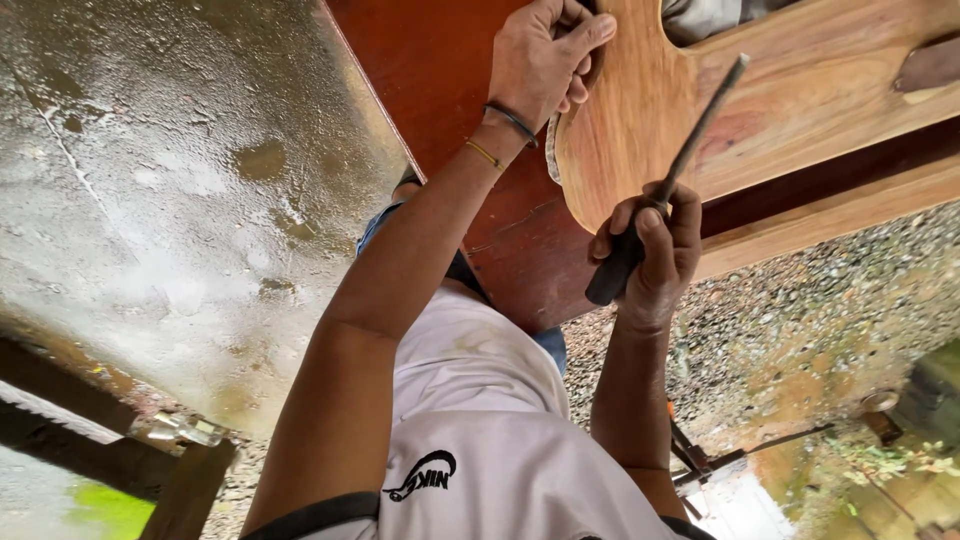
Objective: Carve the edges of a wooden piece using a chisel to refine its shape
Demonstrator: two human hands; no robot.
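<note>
Right hand (655,250) wrapped tight round the dark handle of a long round file (668,185); thumb laid along the grip, fingers fully curled, no gap showing. Metal shaft slanting up and away across the face of the pale wooden board (800,90), tip near the board's upper part. Whether shaft touches the wood: cannot tell.

Left hand (545,60) clamped on the rounded end of the same board, fingers hooked over its curved edge, thumb on top. Two bands at that wrist, one dark, one thin and golden.

Board's rounded end overhanging a dark red-brown panel (450,90); panel's straight edge running diagonally beside the wet concrete floor (180,190). Second lighter timber strip (830,215) just beside the right hand, bordering gravel ground (800,330).

Open room: broad stretch of concrete off the left forearm; gravel off the right forearm, with a thin metal tool (700,460) lying near that elbow.

Count: one file, one board, one panel, one strip, two hands.
</note>
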